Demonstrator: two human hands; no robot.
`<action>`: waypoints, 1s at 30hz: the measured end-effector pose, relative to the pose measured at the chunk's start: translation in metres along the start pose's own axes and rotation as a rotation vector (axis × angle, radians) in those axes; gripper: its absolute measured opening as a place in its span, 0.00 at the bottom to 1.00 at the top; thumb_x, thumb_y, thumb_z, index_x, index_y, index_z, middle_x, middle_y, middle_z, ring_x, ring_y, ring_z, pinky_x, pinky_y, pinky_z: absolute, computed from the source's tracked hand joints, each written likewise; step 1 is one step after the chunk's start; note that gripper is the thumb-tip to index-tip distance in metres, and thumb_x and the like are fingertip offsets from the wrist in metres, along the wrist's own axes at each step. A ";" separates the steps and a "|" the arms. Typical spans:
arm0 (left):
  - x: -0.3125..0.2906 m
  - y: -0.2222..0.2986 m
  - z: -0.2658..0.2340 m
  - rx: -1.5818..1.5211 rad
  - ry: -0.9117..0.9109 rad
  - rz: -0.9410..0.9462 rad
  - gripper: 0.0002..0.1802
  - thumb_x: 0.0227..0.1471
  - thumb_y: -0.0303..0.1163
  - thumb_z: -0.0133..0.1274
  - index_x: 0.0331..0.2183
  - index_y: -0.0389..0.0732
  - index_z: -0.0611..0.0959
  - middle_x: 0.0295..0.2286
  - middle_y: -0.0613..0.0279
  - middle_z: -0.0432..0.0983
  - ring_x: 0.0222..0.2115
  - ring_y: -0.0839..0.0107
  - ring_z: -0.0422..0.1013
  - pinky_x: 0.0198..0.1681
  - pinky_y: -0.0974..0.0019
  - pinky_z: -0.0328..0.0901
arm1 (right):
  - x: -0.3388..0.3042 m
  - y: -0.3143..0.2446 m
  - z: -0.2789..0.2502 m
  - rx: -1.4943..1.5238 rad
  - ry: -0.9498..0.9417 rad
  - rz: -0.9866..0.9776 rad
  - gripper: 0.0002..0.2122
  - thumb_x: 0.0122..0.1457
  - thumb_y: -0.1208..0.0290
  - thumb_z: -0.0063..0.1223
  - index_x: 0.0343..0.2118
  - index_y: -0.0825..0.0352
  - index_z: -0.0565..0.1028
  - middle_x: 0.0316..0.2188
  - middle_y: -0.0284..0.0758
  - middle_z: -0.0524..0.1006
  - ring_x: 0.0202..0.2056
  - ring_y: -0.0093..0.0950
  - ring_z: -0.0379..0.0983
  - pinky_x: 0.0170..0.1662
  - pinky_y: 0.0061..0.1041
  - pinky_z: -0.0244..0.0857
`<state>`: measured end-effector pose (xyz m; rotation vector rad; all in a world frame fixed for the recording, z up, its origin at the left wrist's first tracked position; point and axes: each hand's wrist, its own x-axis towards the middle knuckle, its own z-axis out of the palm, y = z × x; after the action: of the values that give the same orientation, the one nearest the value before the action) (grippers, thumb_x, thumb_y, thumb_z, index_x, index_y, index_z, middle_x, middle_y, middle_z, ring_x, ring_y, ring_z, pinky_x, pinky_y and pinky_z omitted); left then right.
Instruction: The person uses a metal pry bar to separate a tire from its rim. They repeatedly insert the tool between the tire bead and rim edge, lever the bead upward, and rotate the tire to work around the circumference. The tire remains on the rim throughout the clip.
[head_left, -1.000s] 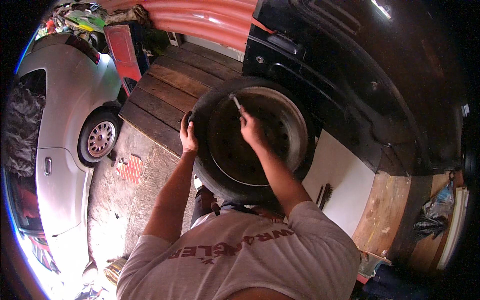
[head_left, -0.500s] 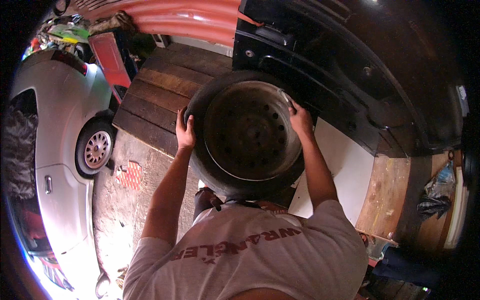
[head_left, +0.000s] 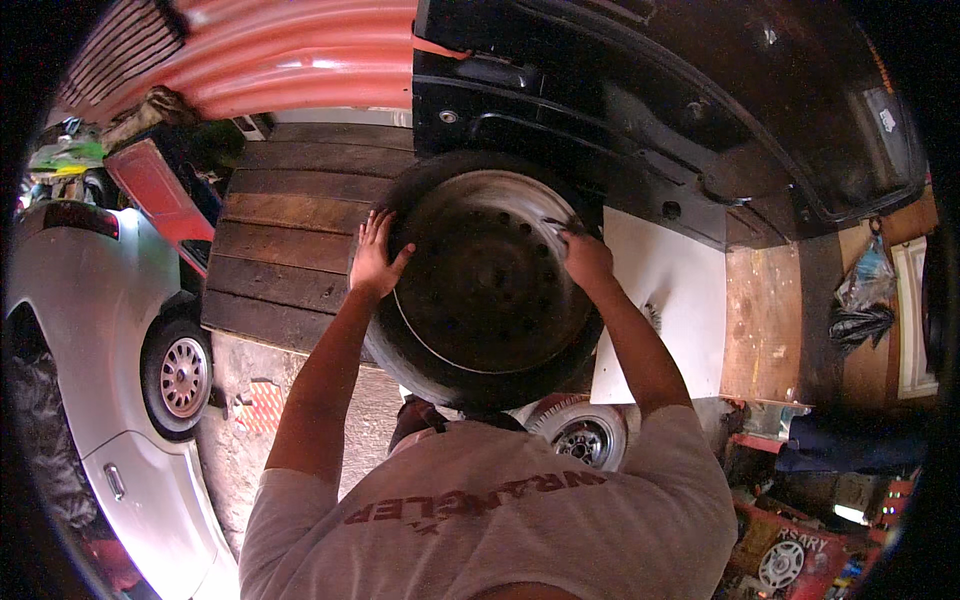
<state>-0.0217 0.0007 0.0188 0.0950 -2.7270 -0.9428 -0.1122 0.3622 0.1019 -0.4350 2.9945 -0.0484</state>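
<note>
A black tyre (head_left: 437, 372) on a dark steel wheel rim (head_left: 490, 275) with a ring of round holes fills the middle of the view, in front of my body. My left hand (head_left: 378, 262) lies on the tyre's left sidewall, fingers spread and thumb pointing toward the rim. At the rim's upper right, my right hand (head_left: 588, 262) is closed on a small thin tool (head_left: 553, 223), its tip against the inner rim wall. The kind of tool is too small and dark to tell.
Dark wooden planks (head_left: 285, 210) lie behind the tyre, and a black vehicle panel (head_left: 600, 90) rises beyond. A white board (head_left: 665, 310) stands at the right. A silver car (head_left: 110, 290) is at the left. A second wheel (head_left: 580, 435) lies below, beside my body.
My right hand and the tool have moved inward and down along the rim. My left hand's fingers have spread over the sidewall. The view has shifted, revealing the second wheel.
</note>
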 end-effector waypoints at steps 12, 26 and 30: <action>-0.005 0.000 -0.006 -0.144 0.040 -0.005 0.37 0.50 0.49 0.53 0.57 0.41 0.64 0.58 0.53 0.58 0.62 0.55 0.47 0.64 0.54 0.43 | -0.015 -0.003 -0.001 -0.130 -0.139 0.055 0.17 0.50 0.73 0.50 0.45 0.54 0.77 0.34 0.42 0.79 0.35 0.41 0.77 0.40 0.40 0.71; -0.004 0.005 -0.007 -0.155 -0.027 -0.052 0.35 0.51 0.47 0.52 0.57 0.42 0.64 0.58 0.53 0.58 0.62 0.55 0.47 0.65 0.55 0.42 | -0.024 0.000 0.030 -0.254 -0.123 -0.037 0.08 0.52 0.74 0.47 0.29 0.65 0.80 0.30 0.46 0.79 0.33 0.42 0.78 0.37 0.42 0.72; -0.001 0.007 -0.008 -0.143 -0.040 -0.045 0.35 0.51 0.46 0.52 0.57 0.42 0.64 0.58 0.52 0.58 0.62 0.55 0.47 0.65 0.55 0.42 | -0.010 -0.006 0.056 -0.211 -0.006 0.034 0.07 0.52 0.74 0.48 0.27 0.67 0.79 0.29 0.46 0.79 0.32 0.41 0.78 0.35 0.41 0.73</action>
<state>-0.0189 0.0013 0.0293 0.1116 -2.6934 -1.1613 -0.0940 0.3581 0.0477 -0.4028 3.0121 0.2739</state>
